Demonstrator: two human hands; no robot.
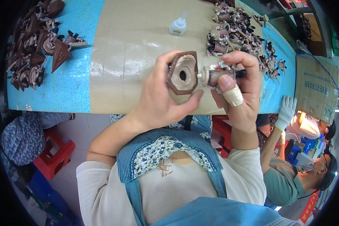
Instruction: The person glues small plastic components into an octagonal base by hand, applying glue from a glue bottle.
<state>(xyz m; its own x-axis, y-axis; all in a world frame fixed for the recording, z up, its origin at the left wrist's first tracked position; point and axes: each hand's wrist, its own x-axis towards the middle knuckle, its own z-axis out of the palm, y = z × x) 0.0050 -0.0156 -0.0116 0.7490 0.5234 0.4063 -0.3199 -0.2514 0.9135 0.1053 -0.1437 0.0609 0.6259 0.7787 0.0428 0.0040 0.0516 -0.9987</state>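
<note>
Left hand (158, 97) clamped on brown hexagonal piece (190, 71); right hand (245, 88) pinching small figurine (214, 77), just beside it

A bottle (177, 28) interrupts open tabletop (130, 41) between figurine piles (220, 34).

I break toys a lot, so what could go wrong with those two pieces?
The brown, barrel-shaped piece with a black end could slip, since the right hand only pinches it; the beige wrap on that thumb might make gripping clumsier. Its cream tip might chip, being so close to the angular brown piece with a cream hollow in the left hand.
</note>
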